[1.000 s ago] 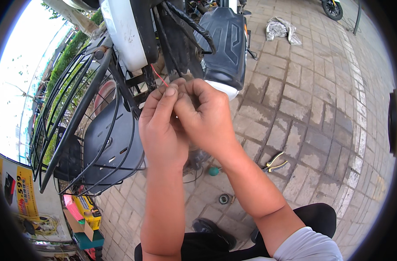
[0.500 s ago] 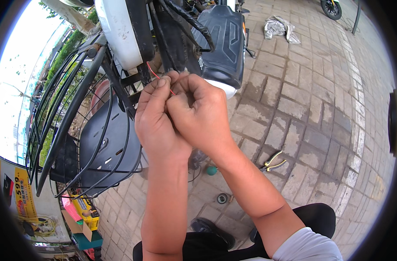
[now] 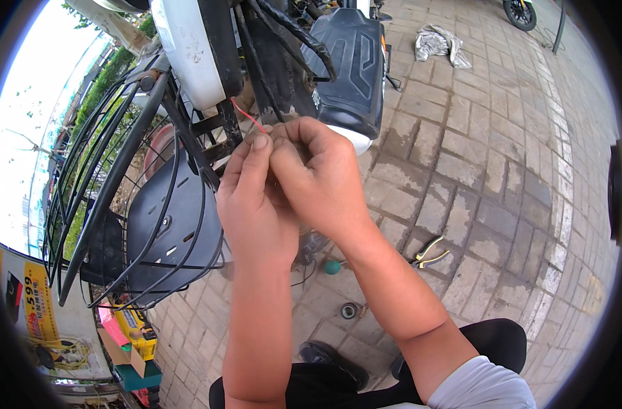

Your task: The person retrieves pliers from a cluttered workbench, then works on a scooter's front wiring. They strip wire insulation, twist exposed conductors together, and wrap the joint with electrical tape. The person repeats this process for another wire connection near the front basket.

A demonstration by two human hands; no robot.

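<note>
A thin red wire (image 3: 248, 116) runs out from beneath the white front panel (image 3: 188, 58) of an electric scooter. My left hand (image 3: 253, 184) pinches its lower end between thumb and fingertips. Pressed against those fingertips, my right hand (image 3: 318, 170) is also closed on the wire, thumb and curled forefinger together. The very end of the wire is hidden between the fingers. Just behind my hands are the scooter's dark frame and its black footboard (image 3: 345, 68).
Left of my arms is a black wire basket (image 3: 106, 184) with a dark plate inside. On the paving lie pliers (image 3: 430, 253), a roll of tape (image 3: 348, 311), a green ball-like thing (image 3: 332, 266) and a grey rag (image 3: 440, 46). A yellow box (image 3: 135, 330) stands lower left.
My fingers have shifted slightly down, and more of the red wire shows above them. My right fingertips have closed in beside the left ones. The scooter stays put.
</note>
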